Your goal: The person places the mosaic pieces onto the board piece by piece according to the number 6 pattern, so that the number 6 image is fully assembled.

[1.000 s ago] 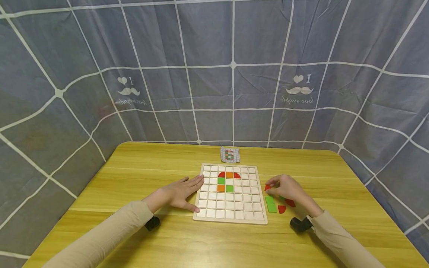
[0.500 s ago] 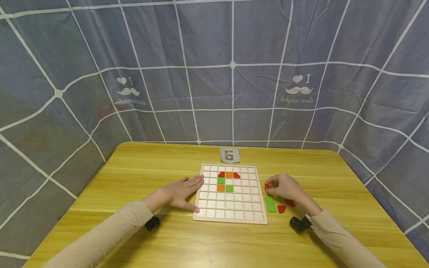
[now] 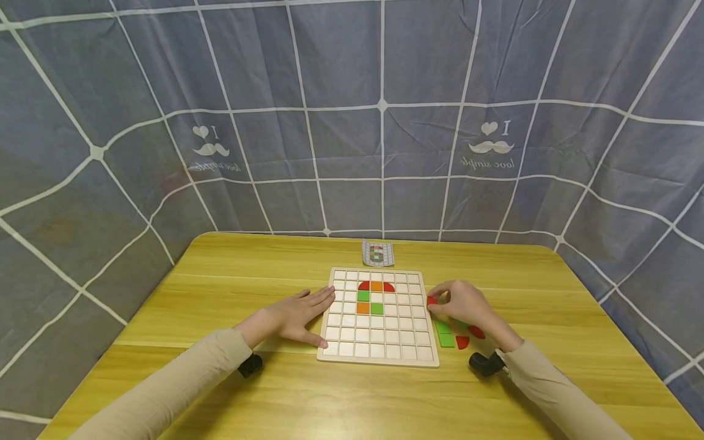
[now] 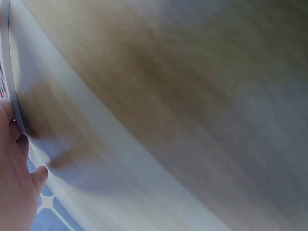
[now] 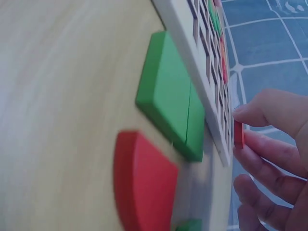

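My left hand (image 3: 294,315) lies with its fingers spread, thumb and fingertips on the left edge of the wooden grid board (image 3: 363,354). In the right wrist view my right hand (image 5: 276,159) pinches a small red piece (image 5: 238,135) between thumb and fingers, at the board's right edge. On the board sit two red quarter-round pieces with an orange square (image 3: 376,286) between them. Below them are two green squares and another orange square (image 3: 363,308). Two green squares (image 5: 168,91) and a red quarter-round piece (image 5: 149,185) lie on the table near my right hand.
A small printed card (image 3: 377,253) with a coloured grid pattern lies behind the board. Another red piece (image 3: 476,332) and a green one, partly hidden, lie under my right wrist. A grey curtain with white lines (image 3: 352,146) hangs behind the wooden table (image 3: 352,403).
My right hand has moved slightly left toward the board, carrying the red piece from beside the green squares. My left hand stays where it was.
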A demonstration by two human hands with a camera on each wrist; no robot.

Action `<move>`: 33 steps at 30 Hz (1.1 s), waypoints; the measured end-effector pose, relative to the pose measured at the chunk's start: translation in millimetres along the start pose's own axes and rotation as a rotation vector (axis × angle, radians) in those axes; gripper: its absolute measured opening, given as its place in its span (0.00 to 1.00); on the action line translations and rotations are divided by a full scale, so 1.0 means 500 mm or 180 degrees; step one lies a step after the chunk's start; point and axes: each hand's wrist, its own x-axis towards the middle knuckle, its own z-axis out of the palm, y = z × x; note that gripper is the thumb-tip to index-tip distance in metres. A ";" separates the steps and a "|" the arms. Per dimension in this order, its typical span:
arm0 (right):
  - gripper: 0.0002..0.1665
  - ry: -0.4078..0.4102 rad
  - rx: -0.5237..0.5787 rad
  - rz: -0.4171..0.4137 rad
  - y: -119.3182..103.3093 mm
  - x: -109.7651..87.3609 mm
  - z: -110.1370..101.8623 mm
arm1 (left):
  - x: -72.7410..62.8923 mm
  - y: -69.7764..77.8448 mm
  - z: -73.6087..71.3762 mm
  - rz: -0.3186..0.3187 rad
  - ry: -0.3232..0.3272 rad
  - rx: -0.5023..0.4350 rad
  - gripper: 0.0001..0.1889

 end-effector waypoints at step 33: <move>0.14 -0.0225 0.0043 -0.0376 -0.096 0.050 0.058 | 0.000 -0.001 0.000 -0.0008 -0.0016 0.0020 0.55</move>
